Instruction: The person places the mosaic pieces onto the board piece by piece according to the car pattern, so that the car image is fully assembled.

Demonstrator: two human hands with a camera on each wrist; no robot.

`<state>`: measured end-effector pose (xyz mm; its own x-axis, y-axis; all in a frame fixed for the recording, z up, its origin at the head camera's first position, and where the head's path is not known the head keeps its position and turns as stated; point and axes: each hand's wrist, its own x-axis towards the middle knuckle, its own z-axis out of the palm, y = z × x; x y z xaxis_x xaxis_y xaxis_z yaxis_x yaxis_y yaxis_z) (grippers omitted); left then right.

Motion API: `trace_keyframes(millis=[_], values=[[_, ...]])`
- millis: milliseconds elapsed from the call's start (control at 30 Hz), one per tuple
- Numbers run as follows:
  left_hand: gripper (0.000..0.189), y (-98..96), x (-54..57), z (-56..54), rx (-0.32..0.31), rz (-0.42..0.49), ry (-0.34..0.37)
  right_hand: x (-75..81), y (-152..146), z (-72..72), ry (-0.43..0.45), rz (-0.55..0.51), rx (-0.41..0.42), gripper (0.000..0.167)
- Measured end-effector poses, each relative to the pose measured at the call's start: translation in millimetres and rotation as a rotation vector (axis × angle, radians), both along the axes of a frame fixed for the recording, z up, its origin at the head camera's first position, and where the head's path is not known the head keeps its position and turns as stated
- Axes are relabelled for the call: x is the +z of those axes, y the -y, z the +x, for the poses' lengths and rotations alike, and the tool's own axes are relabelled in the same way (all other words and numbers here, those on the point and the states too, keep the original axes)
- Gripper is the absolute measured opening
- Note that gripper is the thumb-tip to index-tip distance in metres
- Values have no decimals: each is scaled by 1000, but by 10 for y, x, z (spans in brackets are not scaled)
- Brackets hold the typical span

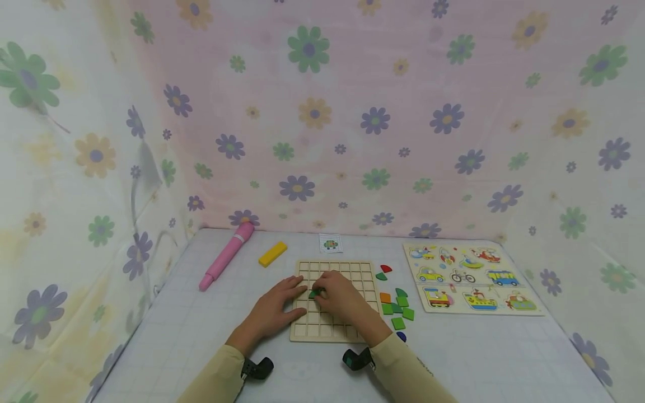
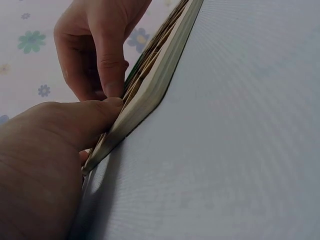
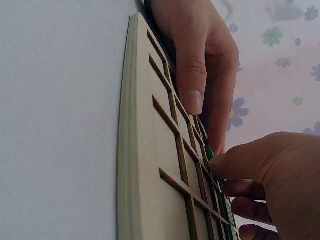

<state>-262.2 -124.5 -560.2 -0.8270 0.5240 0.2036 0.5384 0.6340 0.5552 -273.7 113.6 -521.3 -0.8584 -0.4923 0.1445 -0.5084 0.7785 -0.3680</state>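
Note:
A square wooden grid board (image 1: 314,334) lies on the table in the head view. My left hand (image 1: 272,308) rests on its left side, thumb and fingers spread over the edge. In the left wrist view, the left thumb (image 2: 100,112) lies on the board's rim. Over the left part of the grid, my right hand (image 1: 342,294) pinches a small green quarter-round piece (image 1: 313,294) between thumb and fingers. The right wrist view shows that green piece (image 3: 209,151) at the right thumb's tip, close to the grid. More green shows in the grid below, partly hidden by the right fingers.
Right of the board lie several loose pieces, among them a green square (image 1: 398,323), an orange square (image 1: 385,298) and a red quarter-round (image 1: 386,268). A pattern card (image 1: 331,244) lies behind; a vehicle puzzle (image 1: 473,280) farther right; a yellow block (image 1: 273,254) and pink marker-shaped object (image 1: 227,256) left.

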Motion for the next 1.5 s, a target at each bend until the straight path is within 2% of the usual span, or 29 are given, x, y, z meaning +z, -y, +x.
trace_keyframes(millis=[767, 1033, 1267, 1500], values=[[59, -8, 27, -19, 8, -17, 15, 20, -8, 2, -19, -14, 18, 17], [59, 0, 21, -11, 11, -17, 16, 152, -110, -1, 6, -48, -36, 22], [60, 14, -9, -7, 11, -1, 17, 331, -301, 4, 0, -161, -69, 25], [61, -8, -37, -23, 3, -11, 12, 450, -569, 26, -28, -222, -89, 26]])
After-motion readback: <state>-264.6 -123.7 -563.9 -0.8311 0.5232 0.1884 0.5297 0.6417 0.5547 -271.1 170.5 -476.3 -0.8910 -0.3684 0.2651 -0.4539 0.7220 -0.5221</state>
